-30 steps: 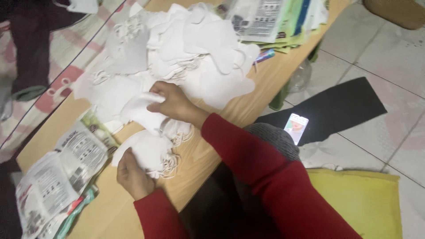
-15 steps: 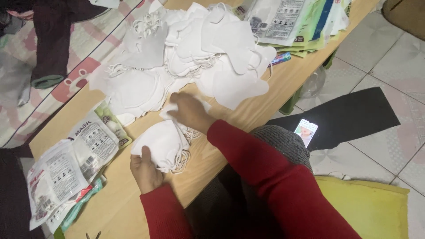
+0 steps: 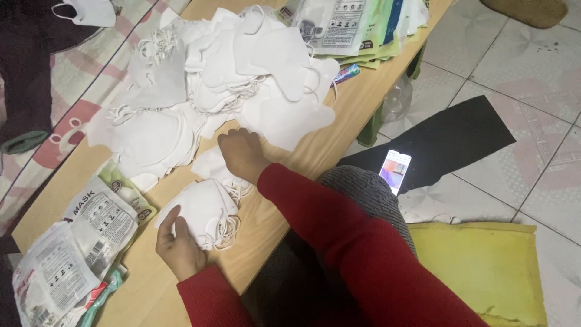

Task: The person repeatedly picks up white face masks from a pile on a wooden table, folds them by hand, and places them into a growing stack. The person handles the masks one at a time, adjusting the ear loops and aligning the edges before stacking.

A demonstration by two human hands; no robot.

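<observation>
While the left hand (image 3: 177, 242) sits low in the frame, left of the middle, its grip is closed on a small stack of white masks (image 3: 203, 212). The thumb lies on top and the fingers tuck under the near edge, so the masks stay lined up, one on another, with their ear loops hanging off the right side. The stack rests on the wooden worktop (image 3: 339, 121), which takes its weight.

Just above it, near the middle of the frame, the right hand (image 3: 242, 154) lies palm down on a single flat mask (image 3: 212, 165). The fingers curl over it, but I cannot tell if they pinch it or only press on it. This mask lies between the stack and the big loose pile of masks (image 3: 242, 66) in the upper middle, so it is an easy reach.

Printed mask bags (image 3: 78, 242) lie at the lower left, close to the left hand. More bags (image 3: 357, 24) are fanned out at the top. A lit phone (image 3: 395, 169) rests on a black mat on the floor at the right, and a yellow cushion (image 3: 484, 266) lies at the lower right.
</observation>
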